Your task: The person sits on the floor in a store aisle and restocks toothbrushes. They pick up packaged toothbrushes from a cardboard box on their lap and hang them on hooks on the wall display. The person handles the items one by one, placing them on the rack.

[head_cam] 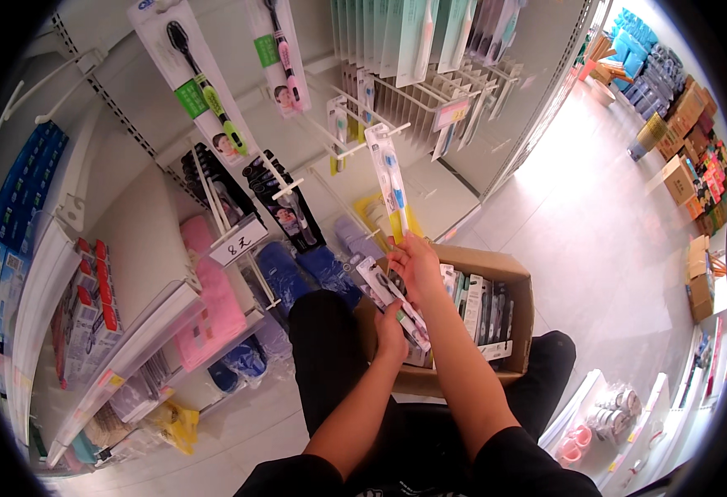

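My left hand grips a packaged toothbrush with a pink-and-white card, just over the near left part of an open cardboard box. Farther forward, my right hand has its fingers at the lower end of another packaged toothbrush, blue and white with a yellow band. That pack's top is close to the tip of a white display hook; whether it hangs there cannot be made out. Packed upright inside the box are several more toothbrush packs. The box stands between my knees.
Ahead, toothbrush packs hang on hooks, including a green one and black ones. A handwritten price card sticks out at left. Toothpaste boxes fill a left shelf. Bagged blue slippers lie low. Tiled floor extends right, towards cartons.
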Tool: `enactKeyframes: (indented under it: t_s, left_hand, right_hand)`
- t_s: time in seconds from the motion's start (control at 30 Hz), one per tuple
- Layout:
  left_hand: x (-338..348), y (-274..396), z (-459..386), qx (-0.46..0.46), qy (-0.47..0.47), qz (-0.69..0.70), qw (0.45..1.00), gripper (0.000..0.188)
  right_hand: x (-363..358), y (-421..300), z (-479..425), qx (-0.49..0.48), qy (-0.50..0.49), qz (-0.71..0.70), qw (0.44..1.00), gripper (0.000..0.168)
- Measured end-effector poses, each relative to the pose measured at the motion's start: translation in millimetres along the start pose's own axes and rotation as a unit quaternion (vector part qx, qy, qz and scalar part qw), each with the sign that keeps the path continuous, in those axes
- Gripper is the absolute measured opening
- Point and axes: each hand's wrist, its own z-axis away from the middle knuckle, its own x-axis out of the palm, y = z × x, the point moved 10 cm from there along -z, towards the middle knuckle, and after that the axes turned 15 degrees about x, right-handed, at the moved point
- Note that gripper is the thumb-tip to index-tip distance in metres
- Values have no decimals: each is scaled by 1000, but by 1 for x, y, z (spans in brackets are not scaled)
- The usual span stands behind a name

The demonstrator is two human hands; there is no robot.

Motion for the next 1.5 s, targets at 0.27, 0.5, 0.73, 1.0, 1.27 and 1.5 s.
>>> enactKeyframes:
  t_s: [0.27, 0.5, 0.73, 1.0, 1.27, 1.5]
  left_hand:
    - [1, 4, -4, 17, -12, 42, 999, 31]
    - [19, 29, -2, 71, -54, -42, 995, 32]
    - [17, 44, 0, 115, -35, -108, 987, 32]
    - [23, 39, 4, 129, -62, -143, 979, 28]
    - [28, 31, 9, 133, -161, -225, 952, 27]
    - [39, 45, 23, 135, -234, -192, 943, 25]
  right_hand:
    - [-17, -4, 28, -45, 59, 164, 984, 41]
    - [-66, 7, 119, -190, 52, 358, 913, 36]
    - [-25, 5, 169, -275, 89, 566, 772, 54]
    - [-57, 17, 163, -196, 108, 564, 795, 53]
    - [-69, 16, 166, -233, 147, 571, 773, 50]
    - [-45, -4, 171, -253, 124, 563, 777, 56]
